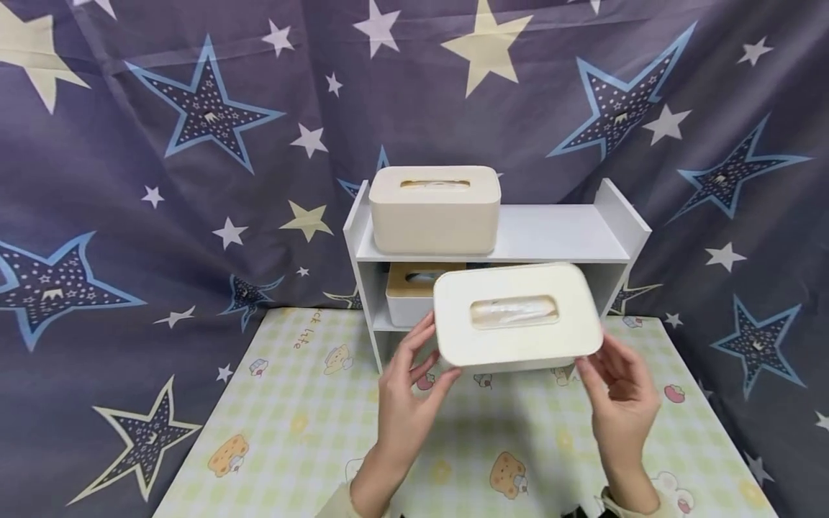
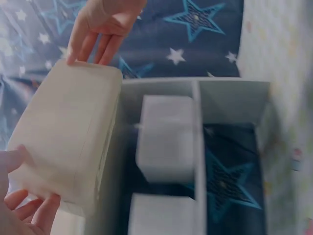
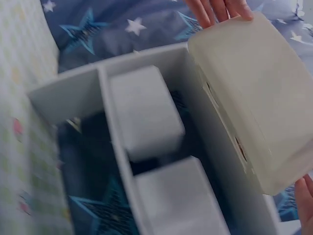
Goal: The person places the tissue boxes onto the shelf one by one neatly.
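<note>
A cream tissue box (image 1: 518, 349) with tissue showing in its oval slot is held up in front of the shelf, its top tipped toward me in the head view. My left hand (image 1: 409, 392) grips its left end, thumb at the near lower corner and fingers along the side. At the opposite end, my right hand (image 1: 623, 396) holds the lower right corner between thumb and fingers. Both wrist views show the box's smooth side (image 2: 68, 127), with a hand at each end. Behind it, a similar cream tissue box (image 1: 434, 226) stands on the shelf's top left.
The white shelf unit (image 1: 557, 234) has raised side panels. On its middle level sits a white box with a wood-coloured lid (image 1: 411, 306), partly hidden; the wrist views show two white boxes there. Underneath lies a green checked tablecloth (image 1: 298, 432); a star-patterned curtain (image 1: 414, 122) hangs behind.
</note>
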`<action>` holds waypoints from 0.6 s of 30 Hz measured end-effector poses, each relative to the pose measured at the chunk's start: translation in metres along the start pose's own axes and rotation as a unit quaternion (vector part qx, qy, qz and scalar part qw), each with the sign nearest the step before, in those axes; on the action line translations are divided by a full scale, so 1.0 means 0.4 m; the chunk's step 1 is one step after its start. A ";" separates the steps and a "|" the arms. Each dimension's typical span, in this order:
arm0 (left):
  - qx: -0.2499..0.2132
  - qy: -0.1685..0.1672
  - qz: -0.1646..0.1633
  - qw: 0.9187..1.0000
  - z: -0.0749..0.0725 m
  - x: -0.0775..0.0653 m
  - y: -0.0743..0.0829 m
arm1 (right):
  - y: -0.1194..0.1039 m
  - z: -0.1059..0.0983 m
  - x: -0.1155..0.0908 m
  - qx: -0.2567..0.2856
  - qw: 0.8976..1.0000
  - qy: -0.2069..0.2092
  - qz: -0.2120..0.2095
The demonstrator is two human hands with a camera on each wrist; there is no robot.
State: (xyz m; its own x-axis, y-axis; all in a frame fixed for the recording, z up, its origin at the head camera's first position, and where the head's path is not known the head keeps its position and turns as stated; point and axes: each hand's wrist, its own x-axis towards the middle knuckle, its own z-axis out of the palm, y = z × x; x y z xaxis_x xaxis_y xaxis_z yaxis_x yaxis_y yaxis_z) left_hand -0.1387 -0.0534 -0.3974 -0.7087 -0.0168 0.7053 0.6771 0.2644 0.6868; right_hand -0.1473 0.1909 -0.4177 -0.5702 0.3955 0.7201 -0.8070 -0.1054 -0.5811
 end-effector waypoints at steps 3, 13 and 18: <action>-0.005 -0.023 0.028 0.999 0.030 0.046 0.028 | -0.018 -0.012 0.053 0.008 1.000 0.029 -0.008; 0.059 -0.100 0.095 0.989 0.130 0.174 0.065 | -0.044 -0.055 0.200 -0.180 0.981 0.074 -0.008; 0.075 -0.118 0.081 0.987 0.169 0.215 0.054 | -0.034 -0.062 0.247 -0.262 0.962 0.072 -0.014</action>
State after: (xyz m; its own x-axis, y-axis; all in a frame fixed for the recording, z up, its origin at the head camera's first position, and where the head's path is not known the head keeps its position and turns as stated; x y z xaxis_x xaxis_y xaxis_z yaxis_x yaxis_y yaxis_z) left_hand -0.1985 0.0159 -0.3339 -0.6317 0.2571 0.7314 0.7610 0.3857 0.5217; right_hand -0.1890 0.2540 -0.3480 -0.4923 0.5177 0.6998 -0.6118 0.3661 -0.7012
